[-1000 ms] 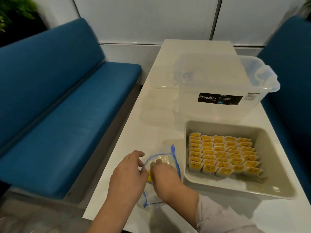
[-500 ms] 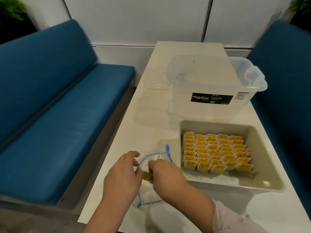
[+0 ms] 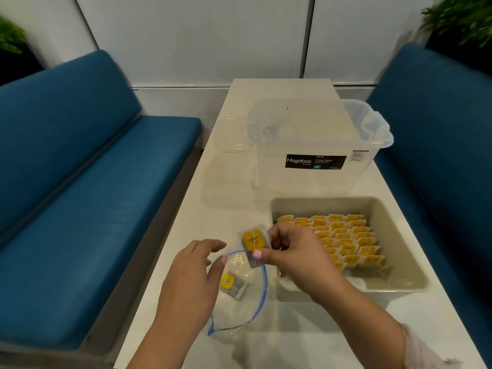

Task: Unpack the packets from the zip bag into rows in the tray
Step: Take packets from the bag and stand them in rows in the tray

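Note:
A clear zip bag (image 3: 247,307) with a blue zip line lies open on the white table near its front edge. One yellow packet (image 3: 231,284) shows inside it. My right hand (image 3: 290,255) pinches another yellow packet (image 3: 253,245) and holds it just above the bag's mouth, left of the tray. My left hand (image 3: 191,278) hovers over the bag's left side, fingers relaxed, thumb near the bag's rim. The beige tray (image 3: 394,235) to the right holds several rows of yellow packets (image 3: 343,241).
A clear storage box (image 3: 314,145) with a black label stands behind the tray, its lid (image 3: 229,137) lying to the left. Blue benches flank the table on both sides. The table edge runs close to the bag's left.
My right hand has drawn a packet out of the bag and lifted it up and to the right. My left hand has let go of the bag's mouth and opened.

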Demonstrator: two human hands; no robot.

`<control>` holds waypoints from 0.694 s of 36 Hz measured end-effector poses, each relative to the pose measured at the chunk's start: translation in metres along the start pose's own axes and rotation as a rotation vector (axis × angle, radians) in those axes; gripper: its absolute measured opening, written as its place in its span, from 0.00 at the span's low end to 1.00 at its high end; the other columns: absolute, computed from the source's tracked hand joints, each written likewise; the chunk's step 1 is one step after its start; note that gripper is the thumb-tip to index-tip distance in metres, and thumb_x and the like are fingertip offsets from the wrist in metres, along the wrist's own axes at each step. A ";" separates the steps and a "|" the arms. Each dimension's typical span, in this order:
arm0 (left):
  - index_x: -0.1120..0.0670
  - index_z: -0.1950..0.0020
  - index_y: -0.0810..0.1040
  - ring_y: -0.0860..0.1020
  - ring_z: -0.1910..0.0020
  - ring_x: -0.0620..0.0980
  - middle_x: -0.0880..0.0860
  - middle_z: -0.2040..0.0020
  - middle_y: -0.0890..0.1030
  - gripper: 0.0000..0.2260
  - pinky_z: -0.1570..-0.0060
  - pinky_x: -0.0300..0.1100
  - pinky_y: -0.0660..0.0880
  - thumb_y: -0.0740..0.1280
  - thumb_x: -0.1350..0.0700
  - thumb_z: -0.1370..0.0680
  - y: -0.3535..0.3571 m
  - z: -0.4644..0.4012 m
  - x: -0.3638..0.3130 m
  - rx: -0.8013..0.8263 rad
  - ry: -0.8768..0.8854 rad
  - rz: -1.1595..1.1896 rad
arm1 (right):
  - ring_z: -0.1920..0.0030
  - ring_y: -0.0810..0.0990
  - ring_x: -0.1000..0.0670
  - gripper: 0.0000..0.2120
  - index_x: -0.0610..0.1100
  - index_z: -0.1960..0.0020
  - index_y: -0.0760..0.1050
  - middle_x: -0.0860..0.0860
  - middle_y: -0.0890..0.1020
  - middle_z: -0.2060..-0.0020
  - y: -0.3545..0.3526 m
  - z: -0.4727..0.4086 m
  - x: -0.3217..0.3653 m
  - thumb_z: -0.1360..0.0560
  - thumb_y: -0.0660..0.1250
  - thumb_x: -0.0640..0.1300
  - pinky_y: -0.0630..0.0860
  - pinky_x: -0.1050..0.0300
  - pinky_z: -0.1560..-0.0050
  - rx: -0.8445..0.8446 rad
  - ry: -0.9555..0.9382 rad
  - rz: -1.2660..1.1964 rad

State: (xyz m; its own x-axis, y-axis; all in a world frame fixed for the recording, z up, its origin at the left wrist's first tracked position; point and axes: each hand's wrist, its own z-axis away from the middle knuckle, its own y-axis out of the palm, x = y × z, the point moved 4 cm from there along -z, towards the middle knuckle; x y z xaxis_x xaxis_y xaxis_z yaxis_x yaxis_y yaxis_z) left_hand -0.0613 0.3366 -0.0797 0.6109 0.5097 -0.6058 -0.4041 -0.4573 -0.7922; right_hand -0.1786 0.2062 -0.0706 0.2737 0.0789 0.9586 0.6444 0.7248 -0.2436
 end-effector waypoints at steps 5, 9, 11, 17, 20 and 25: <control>0.43 0.53 0.79 0.78 0.56 0.37 0.42 0.57 0.82 0.11 0.64 0.25 0.72 0.62 0.41 0.30 0.000 -0.001 -0.029 0.072 -0.037 0.519 | 0.78 0.73 0.55 0.07 0.37 0.59 0.75 0.45 0.78 0.70 -0.010 0.002 0.003 0.31 0.74 0.34 0.71 0.63 0.75 -0.005 0.038 -0.223; 0.46 0.55 0.80 0.80 0.60 0.39 0.43 0.59 0.84 0.04 0.61 0.29 0.74 0.71 0.52 0.29 0.008 -0.004 -0.044 0.103 -0.012 0.636 | 0.77 0.76 0.53 0.05 0.39 0.57 0.76 0.46 0.81 0.70 -0.017 0.004 0.005 0.29 0.72 0.34 0.74 0.57 0.70 0.001 0.028 -0.258; 0.47 0.56 0.80 0.81 0.60 0.42 0.44 0.60 0.84 0.05 0.57 0.34 0.76 0.72 0.56 0.28 0.013 -0.006 -0.047 0.097 -0.010 0.631 | 0.77 0.76 0.53 0.05 0.36 0.56 0.76 0.43 0.81 0.68 -0.022 0.006 0.004 0.29 0.72 0.34 0.73 0.59 0.71 0.001 0.020 -0.243; 0.46 0.57 0.80 0.80 0.63 0.41 0.44 0.62 0.83 0.06 0.59 0.33 0.75 0.72 0.58 0.28 0.030 -0.012 -0.057 0.134 0.030 0.556 | 0.73 0.74 0.57 0.08 0.46 0.52 0.79 0.48 0.81 0.61 -0.047 0.010 0.003 0.30 0.73 0.40 0.74 0.60 0.70 -0.061 -0.035 -0.004; 0.44 0.59 0.79 0.79 0.63 0.39 0.41 0.63 0.82 0.07 0.63 0.28 0.72 0.72 0.58 0.28 0.034 -0.014 -0.064 0.122 0.078 0.493 | 0.72 0.71 0.60 0.08 0.55 0.53 0.81 0.52 0.82 0.60 -0.062 0.010 0.008 0.31 0.74 0.46 0.73 0.60 0.67 -0.101 -0.093 0.154; 0.44 0.61 0.78 0.78 0.65 0.36 0.38 0.64 0.82 0.10 0.65 0.25 0.70 0.73 0.60 0.29 0.046 -0.013 -0.079 0.151 0.118 0.476 | 0.73 0.72 0.63 0.09 0.56 0.66 0.78 0.61 0.79 0.72 -0.082 0.009 0.009 0.31 0.75 0.45 0.66 0.67 0.68 -0.149 -0.115 0.321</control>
State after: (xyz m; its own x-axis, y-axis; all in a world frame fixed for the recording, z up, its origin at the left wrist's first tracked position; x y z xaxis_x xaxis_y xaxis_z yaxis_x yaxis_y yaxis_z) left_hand -0.1190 0.2657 -0.0678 0.4042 0.1809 -0.8966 -0.7448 -0.5040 -0.4374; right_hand -0.2359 0.1538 -0.0408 0.4022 0.3684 0.8382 0.6380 0.5439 -0.5452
